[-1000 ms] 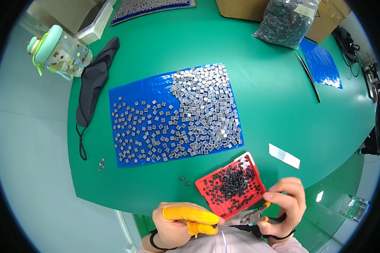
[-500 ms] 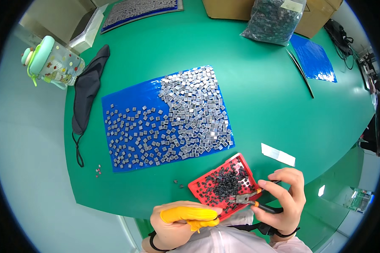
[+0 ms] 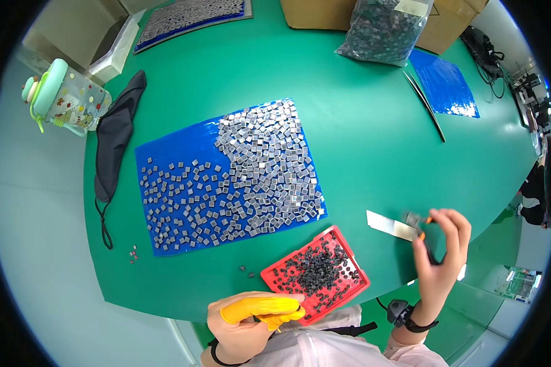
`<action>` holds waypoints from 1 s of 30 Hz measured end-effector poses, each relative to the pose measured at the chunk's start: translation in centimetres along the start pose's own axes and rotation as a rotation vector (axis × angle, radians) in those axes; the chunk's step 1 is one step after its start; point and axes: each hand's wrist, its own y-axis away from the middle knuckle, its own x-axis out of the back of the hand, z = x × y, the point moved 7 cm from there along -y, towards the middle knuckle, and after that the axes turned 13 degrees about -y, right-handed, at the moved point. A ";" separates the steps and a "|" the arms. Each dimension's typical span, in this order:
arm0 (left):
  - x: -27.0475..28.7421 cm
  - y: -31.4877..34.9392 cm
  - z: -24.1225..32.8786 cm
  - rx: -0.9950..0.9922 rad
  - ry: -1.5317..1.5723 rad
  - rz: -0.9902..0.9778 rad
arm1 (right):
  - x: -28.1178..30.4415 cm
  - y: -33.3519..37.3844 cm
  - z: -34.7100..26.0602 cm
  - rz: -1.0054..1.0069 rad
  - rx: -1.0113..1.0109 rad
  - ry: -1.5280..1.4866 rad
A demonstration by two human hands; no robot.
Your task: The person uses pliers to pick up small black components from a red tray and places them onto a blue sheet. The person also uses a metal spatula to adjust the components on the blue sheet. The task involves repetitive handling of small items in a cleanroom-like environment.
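Note:
My right hand (image 3: 444, 248) is closed around pliers (image 3: 415, 219) with black and orange handles. Their metal head, smeared by motion, is over the right end of a white strip (image 3: 382, 224). My left hand (image 3: 245, 318), with yellow covers on some fingers, is pinched together at the lower left edge of a red tray (image 3: 356, 269). A dark speck shows at its fingertips, too small to name. In the tray, small black pieces (image 3: 318, 269) form a heap, with others scattered around it.
A blue sheet (image 3: 171, 147) carries many small grey square pieces, dense on its right. A black fabric mask (image 3: 113, 134) and a bottle (image 3: 73, 98) are at the left. Tweezers (image 3: 425, 107), another blue sheet (image 3: 445, 82), a bag of pieces (image 3: 382, 30) and cardboard boxes (image 3: 318, 15) stand farther back.
My right hand has carried the pliers from the tray up and to the right, to the white strip. My left hand stays pinched by the tray. The whole view has shifted slightly.

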 end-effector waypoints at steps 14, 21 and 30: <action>0.3 0.0 0.0 0.039 0.006 -0.019 | -2.0 -0.4 -2.7 -0.210 0.183 0.094; -0.5 -0.8 0.8 -0.114 -0.024 -0.146 | -3.6 -0.3 -4.0 -0.224 0.345 0.161; -1.5 -0.5 0.1 -0.005 -0.040 -0.229 | -2.9 -0.1 -3.8 -0.116 0.109 -0.296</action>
